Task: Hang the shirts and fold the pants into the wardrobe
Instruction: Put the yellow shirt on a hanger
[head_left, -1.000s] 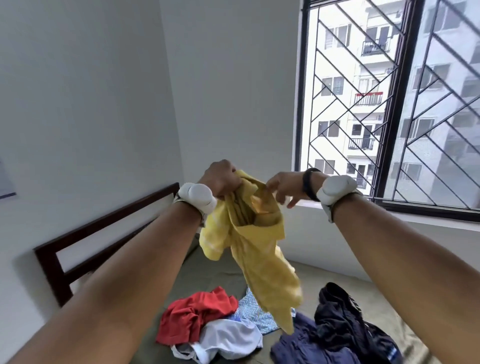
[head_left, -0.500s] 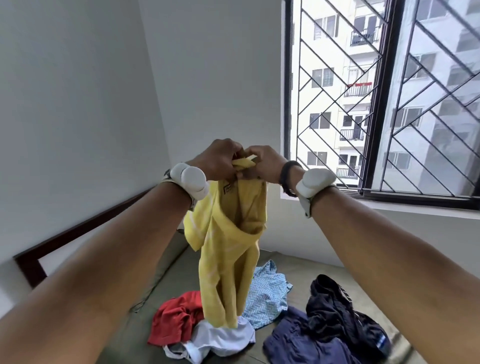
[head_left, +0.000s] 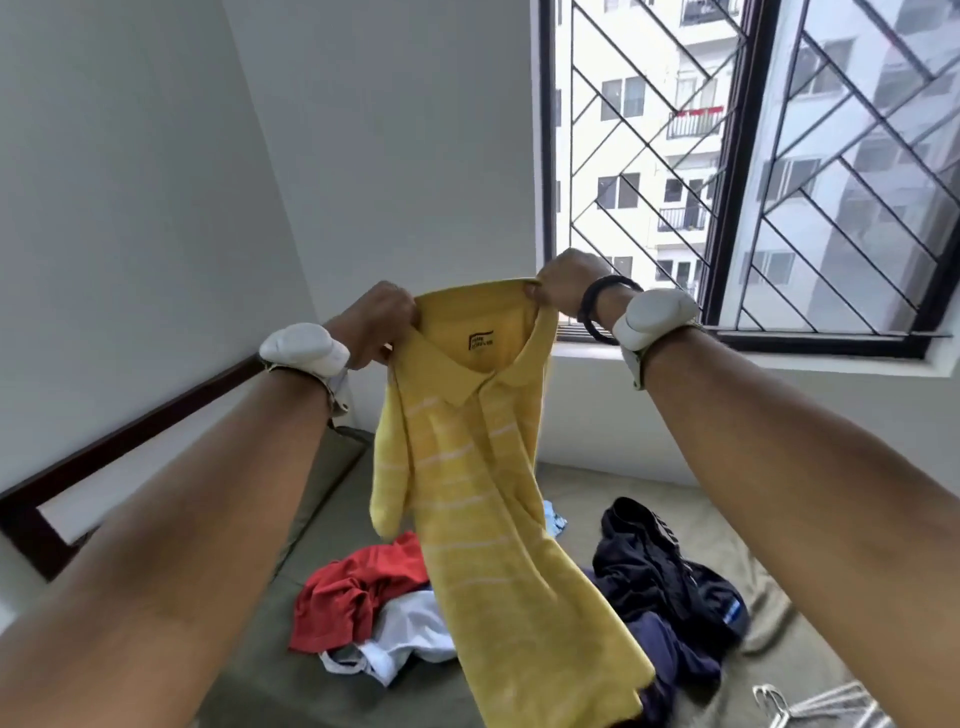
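Left hand (head_left: 382, 325): fingers curled, pinching one shoulder.
Right hand (head_left: 566, 283): same pinch, other shoulder.
Yellow polo shirt (head_left: 483, 493): bunched a moment ago, now spread open, hanging above the bed (head_left: 701, 499).
Hangers (head_left: 810, 701): on bed; likely needed next.

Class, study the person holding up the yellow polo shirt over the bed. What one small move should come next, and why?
Probably the right hand lets go and reaches down for a white hanger on the bed, while the left hand holds the collar. The yellow polo shirt hangs opened out, gripped at both collar ends, so it looks ready for hanging.
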